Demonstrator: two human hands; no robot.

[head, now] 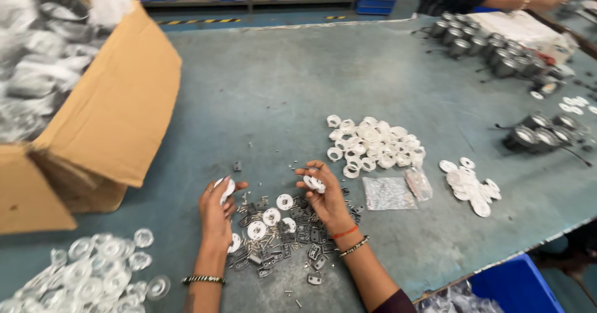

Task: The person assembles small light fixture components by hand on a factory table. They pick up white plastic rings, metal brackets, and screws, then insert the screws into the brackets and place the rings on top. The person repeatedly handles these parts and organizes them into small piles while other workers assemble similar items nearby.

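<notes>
My left hand (216, 210) grips a small white round disc (225, 187) at its fingertips, just left of a pile of small grey metal brackets and screws (292, 238). My right hand (324, 195) pinches another white ring-shaped part (314, 183) above the same pile. Three white discs (272, 216) lie flat among the brackets between my hands. Behind my right hand, a heap of white plastic rings (372, 142) sits on the grey-green table (280, 83).
An open cardboard box (118, 101) of bagged parts stands at the left. Clear round lenses (93, 275) lie bottom left. Flat white discs (469, 185) and small clear bags (388, 193) lie right. Metal lamp housings (491, 48) and another person's arm (516, 0) are far right. A blue bin (516, 285) sits below.
</notes>
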